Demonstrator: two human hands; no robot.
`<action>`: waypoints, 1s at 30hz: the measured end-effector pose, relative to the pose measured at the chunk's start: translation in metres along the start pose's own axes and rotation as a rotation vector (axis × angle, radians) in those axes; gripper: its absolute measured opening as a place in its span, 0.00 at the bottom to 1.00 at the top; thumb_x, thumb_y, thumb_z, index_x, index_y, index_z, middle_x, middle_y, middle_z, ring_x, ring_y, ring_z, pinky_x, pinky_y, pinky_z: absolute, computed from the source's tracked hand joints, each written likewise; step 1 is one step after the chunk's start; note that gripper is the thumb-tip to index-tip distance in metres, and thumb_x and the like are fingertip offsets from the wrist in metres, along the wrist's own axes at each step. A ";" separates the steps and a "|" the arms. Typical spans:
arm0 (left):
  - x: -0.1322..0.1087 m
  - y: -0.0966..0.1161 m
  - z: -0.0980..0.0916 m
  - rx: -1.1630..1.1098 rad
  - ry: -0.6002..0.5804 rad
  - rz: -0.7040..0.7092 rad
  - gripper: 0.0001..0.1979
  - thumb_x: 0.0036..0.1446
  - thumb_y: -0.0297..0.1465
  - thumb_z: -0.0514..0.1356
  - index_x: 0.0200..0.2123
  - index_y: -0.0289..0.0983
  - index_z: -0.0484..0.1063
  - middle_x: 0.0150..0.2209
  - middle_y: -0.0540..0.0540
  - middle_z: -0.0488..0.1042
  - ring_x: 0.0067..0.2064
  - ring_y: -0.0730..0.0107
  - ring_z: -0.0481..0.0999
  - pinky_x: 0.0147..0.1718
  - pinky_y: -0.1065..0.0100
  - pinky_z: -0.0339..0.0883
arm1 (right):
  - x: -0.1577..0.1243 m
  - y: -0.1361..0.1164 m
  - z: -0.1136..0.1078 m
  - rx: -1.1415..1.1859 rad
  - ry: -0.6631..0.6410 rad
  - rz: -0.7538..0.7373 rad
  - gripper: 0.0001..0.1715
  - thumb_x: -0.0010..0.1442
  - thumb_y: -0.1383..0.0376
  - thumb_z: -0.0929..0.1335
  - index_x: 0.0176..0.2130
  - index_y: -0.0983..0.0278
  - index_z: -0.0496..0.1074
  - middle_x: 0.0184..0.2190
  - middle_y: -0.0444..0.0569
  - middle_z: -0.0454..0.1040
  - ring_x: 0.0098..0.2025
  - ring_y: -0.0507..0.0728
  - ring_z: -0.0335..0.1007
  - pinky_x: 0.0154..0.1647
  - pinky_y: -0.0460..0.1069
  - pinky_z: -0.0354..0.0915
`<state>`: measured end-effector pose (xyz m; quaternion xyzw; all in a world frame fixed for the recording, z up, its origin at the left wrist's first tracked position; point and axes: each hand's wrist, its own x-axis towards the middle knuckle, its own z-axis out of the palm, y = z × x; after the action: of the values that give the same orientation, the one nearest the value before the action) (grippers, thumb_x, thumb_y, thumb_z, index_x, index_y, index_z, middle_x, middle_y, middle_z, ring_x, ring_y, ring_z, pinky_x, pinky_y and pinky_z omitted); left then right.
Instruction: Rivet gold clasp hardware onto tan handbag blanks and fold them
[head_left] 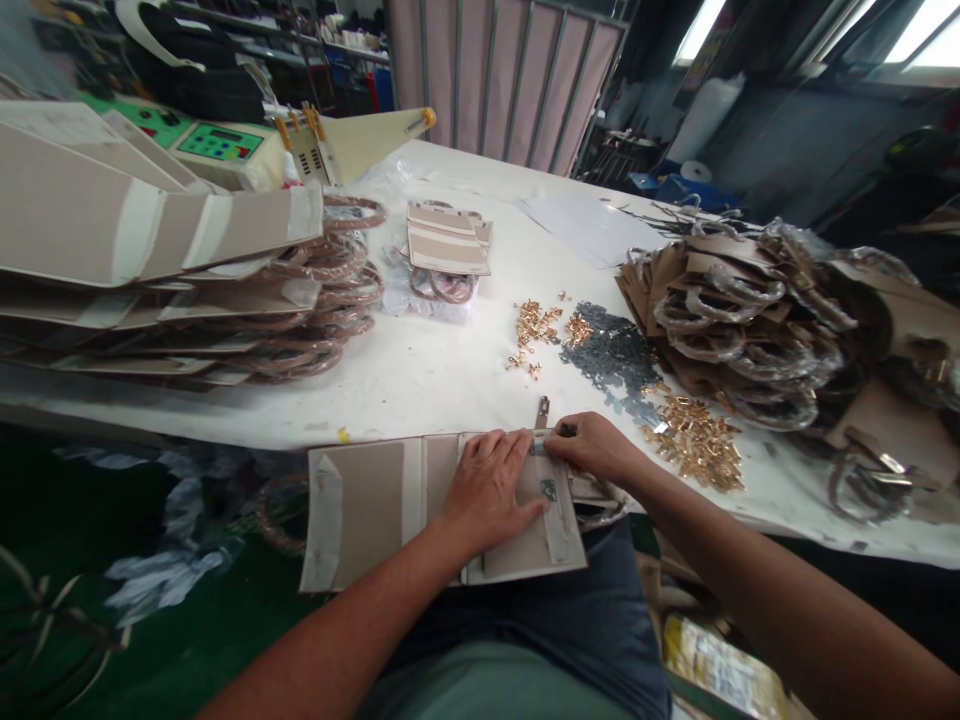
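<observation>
An unfolded beige bag panel (375,500) with pale strips lies across the table's front edge. My left hand (491,480) presses flat on it, fingers stretched out. At the panel's upper right corner, my right hand (589,445) has its fingers pinched together; a small dark bit shows there, too hidden to name. Just left of those fingertips, a small metal strap piece (542,410) sticks out past the panel's far edge. Below it, a small grey metal plate (549,490) sits on the panel. A plastic-wrapped handle (604,512) shows under the panel's right side.
Stacked bag panels (225,235) fill the left, and wrapped bag pieces (735,320) pile up right. Gold fittings (697,445) and grey metal plates (611,350) lie loose on the white table (450,370). A smaller bag piece (450,240) and a green control box (217,145) stand farther back.
</observation>
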<state>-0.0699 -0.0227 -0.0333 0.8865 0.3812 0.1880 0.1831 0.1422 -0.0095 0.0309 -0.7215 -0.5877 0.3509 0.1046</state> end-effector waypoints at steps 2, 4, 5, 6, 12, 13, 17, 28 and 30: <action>0.000 -0.001 0.001 -0.001 0.001 0.003 0.44 0.58 0.49 0.68 0.72 0.39 0.60 0.70 0.42 0.67 0.67 0.47 0.63 0.67 0.48 0.53 | 0.000 0.000 -0.001 0.002 -0.005 0.007 0.12 0.57 0.61 0.69 0.24 0.62 0.72 0.16 0.42 0.71 0.23 0.54 0.67 0.27 0.48 0.55; 0.000 -0.001 0.002 0.000 0.000 0.009 0.44 0.58 0.50 0.68 0.71 0.39 0.60 0.70 0.43 0.66 0.67 0.47 0.63 0.67 0.48 0.53 | -0.001 -0.001 -0.003 0.005 -0.008 0.013 0.12 0.57 0.61 0.68 0.24 0.62 0.72 0.16 0.42 0.71 0.23 0.54 0.67 0.27 0.48 0.56; 0.000 -0.001 0.002 -0.003 -0.001 0.009 0.44 0.58 0.50 0.68 0.71 0.39 0.61 0.70 0.43 0.67 0.67 0.47 0.63 0.67 0.48 0.53 | -0.002 -0.002 -0.003 0.004 -0.007 0.015 0.12 0.58 0.61 0.68 0.24 0.62 0.72 0.16 0.42 0.71 0.23 0.54 0.67 0.28 0.49 0.56; 0.001 -0.002 0.003 -0.006 0.000 0.006 0.44 0.58 0.50 0.68 0.71 0.38 0.61 0.70 0.42 0.67 0.67 0.47 0.63 0.68 0.48 0.53 | -0.002 -0.003 -0.003 -0.002 -0.005 0.018 0.13 0.58 0.61 0.68 0.24 0.62 0.71 0.15 0.42 0.70 0.23 0.54 0.67 0.28 0.49 0.56; 0.002 -0.002 0.002 0.005 0.003 0.020 0.43 0.58 0.50 0.69 0.71 0.41 0.63 0.70 0.44 0.67 0.67 0.46 0.63 0.68 0.46 0.54 | 0.002 0.004 0.004 -0.065 0.054 -0.001 0.10 0.58 0.61 0.70 0.26 0.61 0.74 0.20 0.43 0.73 0.28 0.56 0.71 0.31 0.49 0.57; 0.002 -0.002 0.001 0.009 0.001 0.023 0.42 0.58 0.50 0.69 0.70 0.41 0.64 0.70 0.44 0.67 0.67 0.46 0.63 0.67 0.46 0.54 | 0.003 0.006 0.006 -0.061 0.079 -0.029 0.08 0.57 0.60 0.71 0.29 0.61 0.75 0.23 0.44 0.76 0.30 0.56 0.71 0.32 0.49 0.58; 0.001 -0.002 -0.001 0.000 -0.008 0.025 0.42 0.58 0.50 0.69 0.70 0.40 0.64 0.70 0.44 0.67 0.67 0.46 0.63 0.67 0.47 0.54 | 0.002 0.011 0.014 -0.082 0.153 -0.133 0.05 0.58 0.62 0.70 0.34 0.61 0.77 0.30 0.45 0.80 0.33 0.56 0.73 0.36 0.49 0.61; 0.001 -0.002 0.004 -0.007 0.010 0.007 0.46 0.57 0.50 0.70 0.72 0.39 0.59 0.70 0.44 0.67 0.67 0.46 0.62 0.68 0.47 0.52 | -0.028 -0.011 -0.019 0.661 0.472 -0.192 0.22 0.62 0.49 0.75 0.28 0.61 0.73 0.17 0.40 0.68 0.18 0.51 0.61 0.21 0.48 0.58; 0.002 -0.001 0.004 -0.012 0.014 -0.007 0.46 0.56 0.50 0.70 0.71 0.40 0.59 0.69 0.44 0.69 0.66 0.45 0.63 0.67 0.47 0.53 | -0.027 -0.018 -0.017 0.938 0.551 -0.348 0.24 0.63 0.51 0.75 0.25 0.61 0.67 0.18 0.39 0.67 0.18 0.50 0.61 0.20 0.47 0.58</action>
<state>-0.0675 -0.0211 -0.0372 0.8825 0.3846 0.1960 0.1866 0.1374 -0.0249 0.0637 -0.5553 -0.4300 0.3507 0.6195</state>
